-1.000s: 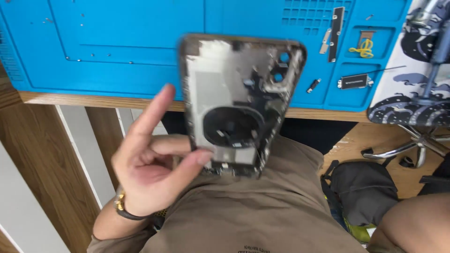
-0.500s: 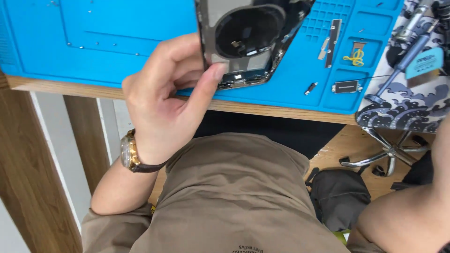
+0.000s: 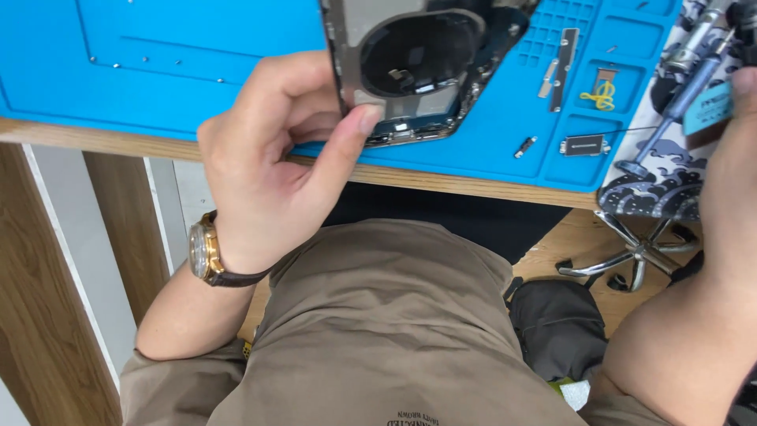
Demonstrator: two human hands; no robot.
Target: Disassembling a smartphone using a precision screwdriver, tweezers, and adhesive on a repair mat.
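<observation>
Left hand [image 3: 268, 170] pinches the opened phone housing [image 3: 414, 67] at its lower edge, above the blue repair mat [image 3: 158, 71]. Right hand [image 3: 729, 181] is at the frame edge near a screwdriver [image 3: 670, 118]; grip cannot be told. Support housing by the frame, thumb off the internals.

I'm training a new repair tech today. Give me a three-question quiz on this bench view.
1. True or false: the left hand holds the opened phone housing over the blue mat.
2. What is on the left wrist? A) watch B) glove C) nothing
3. Fill in: the small loose parts lie in the mat's ___ compartments.

Key: 1 true; 2 A; 3 right-hand
</observation>
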